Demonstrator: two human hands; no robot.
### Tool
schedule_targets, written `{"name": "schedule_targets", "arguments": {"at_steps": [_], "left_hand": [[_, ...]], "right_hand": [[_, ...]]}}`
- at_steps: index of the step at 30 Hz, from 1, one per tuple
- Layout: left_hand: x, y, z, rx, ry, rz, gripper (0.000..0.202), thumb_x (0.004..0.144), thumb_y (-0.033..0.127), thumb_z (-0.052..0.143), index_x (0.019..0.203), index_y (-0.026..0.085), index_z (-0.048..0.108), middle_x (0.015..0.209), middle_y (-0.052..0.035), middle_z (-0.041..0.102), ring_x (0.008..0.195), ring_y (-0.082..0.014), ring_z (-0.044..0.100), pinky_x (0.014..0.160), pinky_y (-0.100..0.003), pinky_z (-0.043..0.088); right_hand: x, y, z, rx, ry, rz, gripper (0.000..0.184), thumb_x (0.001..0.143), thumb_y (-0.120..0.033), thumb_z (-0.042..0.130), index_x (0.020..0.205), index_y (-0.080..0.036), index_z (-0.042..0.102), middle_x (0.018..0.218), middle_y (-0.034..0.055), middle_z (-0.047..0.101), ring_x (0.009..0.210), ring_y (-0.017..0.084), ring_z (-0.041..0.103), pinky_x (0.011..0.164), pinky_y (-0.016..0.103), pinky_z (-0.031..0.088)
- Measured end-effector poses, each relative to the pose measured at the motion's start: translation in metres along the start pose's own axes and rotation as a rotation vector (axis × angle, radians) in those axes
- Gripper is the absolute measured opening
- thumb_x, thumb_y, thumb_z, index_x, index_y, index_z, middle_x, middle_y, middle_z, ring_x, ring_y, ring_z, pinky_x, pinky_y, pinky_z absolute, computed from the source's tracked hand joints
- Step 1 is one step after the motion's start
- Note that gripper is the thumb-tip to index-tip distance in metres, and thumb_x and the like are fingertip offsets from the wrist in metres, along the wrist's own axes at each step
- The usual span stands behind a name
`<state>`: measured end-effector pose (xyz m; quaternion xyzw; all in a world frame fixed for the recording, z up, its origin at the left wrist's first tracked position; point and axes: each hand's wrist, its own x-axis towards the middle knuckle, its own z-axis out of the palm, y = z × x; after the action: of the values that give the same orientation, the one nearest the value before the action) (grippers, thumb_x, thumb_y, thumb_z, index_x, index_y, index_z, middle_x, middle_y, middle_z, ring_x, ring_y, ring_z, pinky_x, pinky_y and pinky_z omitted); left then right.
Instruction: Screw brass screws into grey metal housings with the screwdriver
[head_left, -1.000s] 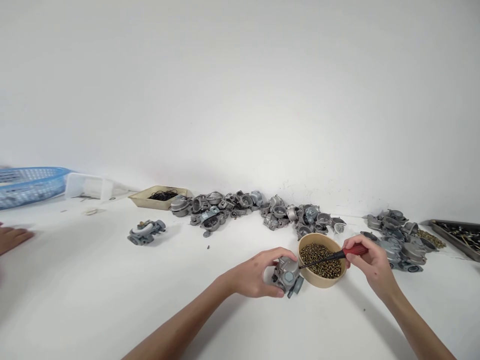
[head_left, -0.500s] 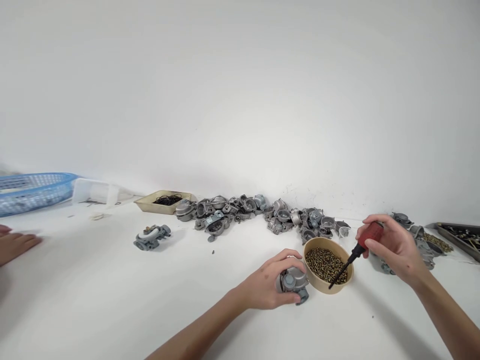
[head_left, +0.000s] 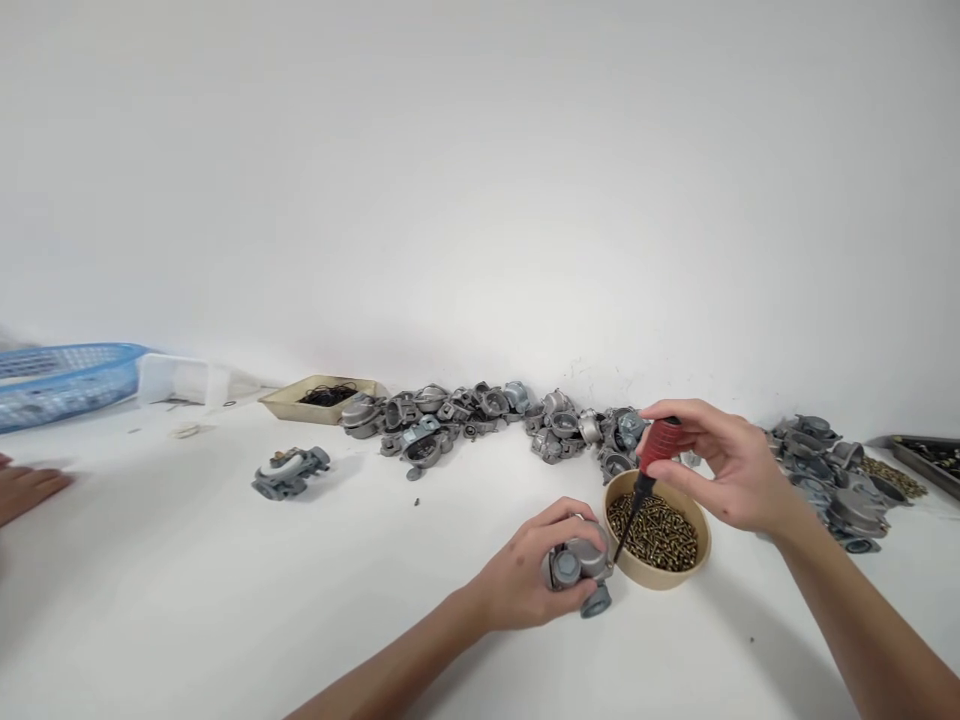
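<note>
My left hand (head_left: 536,568) is closed around a grey metal carburetor (head_left: 589,552), keeping it just above or on the white table. Between thumb and fingers, my right hand (head_left: 724,465) grips the red handle of a screwdriver (head_left: 661,446). Its dark shaft slants down to the left, and the tip is at the right edge of the carburetor, where a small brass-coloured screw seems to sit. Directly right of the carburetor stands a round tan tub (head_left: 657,577) filled with brass-coloured screws (head_left: 660,532).
Piles of grey carburetor parts (head_left: 431,425) line the wall, with more parts (head_left: 840,490) at right. One carburetor body (head_left: 291,472) lies alone at left. A tray of black rings (head_left: 322,398), a blue basket (head_left: 75,385) and a dark tray (head_left: 926,460) stand farther out. Another person's hand (head_left: 30,490) rests at far left.
My right hand has moved left with the screwdriver, bringing its tip from over the tub to the carburetor's edge. The screwdriver is steeper now. My left hand has tilted the carburetor slightly.
</note>
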<state>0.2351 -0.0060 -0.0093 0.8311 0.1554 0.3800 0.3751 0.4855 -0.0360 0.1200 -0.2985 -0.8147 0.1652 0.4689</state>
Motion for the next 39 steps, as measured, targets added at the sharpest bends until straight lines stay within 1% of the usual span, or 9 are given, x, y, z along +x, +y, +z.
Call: {"name": "schedule_targets", "arguments": {"at_steps": [4,8,13,19,26,32,35,39], "left_hand": [[0.001,0.0,-0.001,0.003,-0.014,0.003,0.025,0.083,0.018,0.073,0.108,0.022,0.069,0.119,-0.0115,0.064,0.107,-0.0248,0.065,0.096,-0.038,0.053],[0.001,-0.001,-0.002,0.009,-0.024,0.01,0.025,0.084,0.019,0.074,0.108,0.022,0.069,0.12,-0.0116,0.064,0.109,-0.0253,0.065,0.098,-0.039,0.052],[0.001,-0.003,-0.001,0.015,-0.022,0.031,0.027,0.084,0.019,0.074,0.11,0.021,0.069,0.121,-0.0121,0.063,0.107,-0.0247,0.065,0.098,-0.039,0.053],[0.001,-0.003,-0.002,0.012,-0.023,0.038,0.028,0.084,0.018,0.074,0.111,0.021,0.069,0.121,-0.0121,0.063,0.107,-0.0249,0.066,0.097,-0.039,0.053],[0.001,-0.004,-0.003,0.018,-0.044,0.027,0.026,0.084,0.019,0.075,0.109,0.021,0.069,0.123,-0.013,0.064,0.108,-0.0253,0.066,0.102,-0.041,0.054],[0.001,-0.005,-0.005,-0.002,-0.048,0.065,0.026,0.085,0.021,0.076,0.11,0.02,0.069,0.122,-0.0139,0.064,0.112,-0.0263,0.065,0.102,-0.041,0.053],[0.001,-0.005,-0.005,-0.006,-0.063,0.052,0.024,0.086,0.022,0.076,0.109,0.021,0.069,0.122,-0.0142,0.064,0.114,-0.0272,0.065,0.104,-0.042,0.053],[0.002,-0.005,-0.006,-0.019,-0.073,0.039,0.024,0.086,0.022,0.077,0.108,0.021,0.069,0.124,-0.0144,0.064,0.115,-0.0277,0.065,0.105,-0.043,0.052]], "right_hand": [[0.001,0.012,0.004,0.016,0.002,0.055,0.035,0.094,-0.022,0.075,0.128,-0.028,0.068,0.097,0.0039,0.075,0.086,0.021,0.074,0.076,0.032,0.066],[0.001,0.017,0.005,0.019,-0.021,0.087,0.035,0.094,-0.024,0.075,0.127,-0.027,0.068,0.096,0.0038,0.075,0.083,0.021,0.073,0.076,0.033,0.066],[0.0,0.019,0.007,0.014,-0.043,0.103,0.035,0.094,-0.026,0.075,0.128,-0.028,0.069,0.099,0.0043,0.075,0.083,0.02,0.072,0.077,0.033,0.065],[0.001,0.021,0.009,0.018,-0.057,0.104,0.035,0.095,-0.026,0.074,0.13,-0.029,0.068,0.097,0.0032,0.074,0.08,0.02,0.071,0.075,0.033,0.064],[0.0,0.026,0.009,0.027,-0.054,0.142,0.037,0.096,-0.03,0.074,0.132,-0.029,0.067,0.097,0.0041,0.074,0.083,0.021,0.072,0.075,0.035,0.064],[0.001,0.029,0.009,0.045,-0.058,0.197,0.038,0.096,-0.034,0.074,0.133,-0.029,0.066,0.096,0.004,0.074,0.086,0.022,0.072,0.078,0.035,0.062],[0.001,0.03,0.009,0.056,-0.056,0.215,0.037,0.097,-0.034,0.073,0.133,-0.029,0.066,0.097,0.0039,0.074,0.085,0.022,0.072,0.078,0.035,0.062],[0.003,0.03,0.011,0.05,-0.054,0.223,0.038,0.096,-0.035,0.072,0.133,-0.027,0.067,0.096,0.0046,0.075,0.082,0.022,0.072,0.075,0.036,0.062]]}}
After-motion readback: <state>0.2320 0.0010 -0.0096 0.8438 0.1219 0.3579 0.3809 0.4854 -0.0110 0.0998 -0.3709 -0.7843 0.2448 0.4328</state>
